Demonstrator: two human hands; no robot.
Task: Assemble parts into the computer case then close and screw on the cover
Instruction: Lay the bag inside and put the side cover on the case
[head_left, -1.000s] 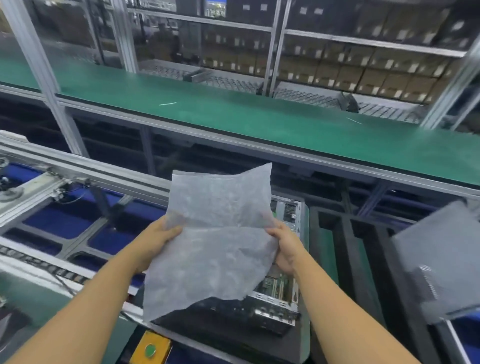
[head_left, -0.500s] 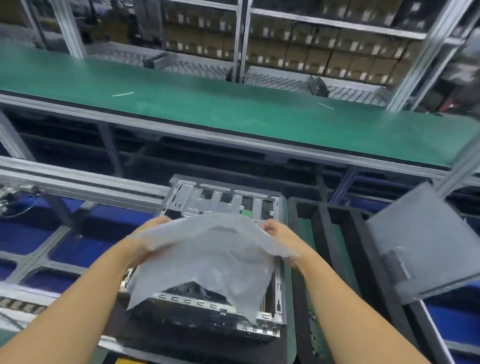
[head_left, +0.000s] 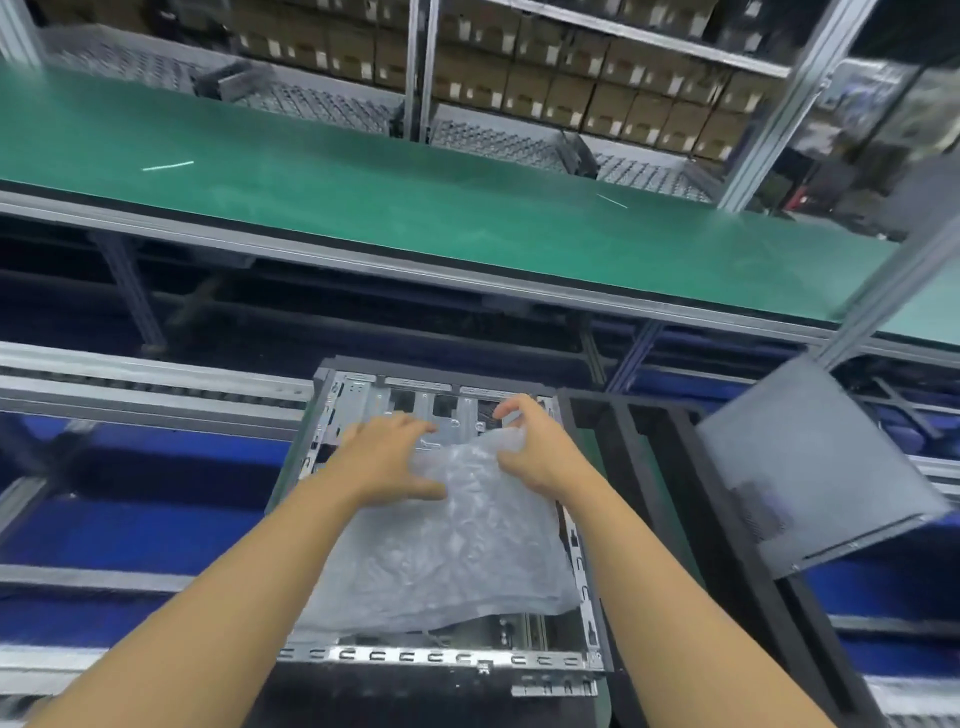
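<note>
An open metal computer case (head_left: 363, 395) lies flat in front of me on a black pallet. A crinkled grey foam sheet (head_left: 447, 551) is spread inside it and covers most of the interior. My left hand (head_left: 387, 457) presses on the sheet's far left part with spread fingers. My right hand (head_left: 530, 447) pinches the sheet's far right corner, which is bunched up. The case's dark grey cover (head_left: 810, 467) leans tilted at the right, apart from the case.
A black foam rack (head_left: 654, 467) with upright slots stands right of the case, under the cover. A green conveyor belt (head_left: 415, 208) runs across behind. Metal rails (head_left: 145, 384) and blue bins lie at the left. Shelves of cardboard boxes fill the back.
The foam sheet, held up in the air a second ago, has come down into the case. Both hands moved forward and down with it, toward the case's far end.
</note>
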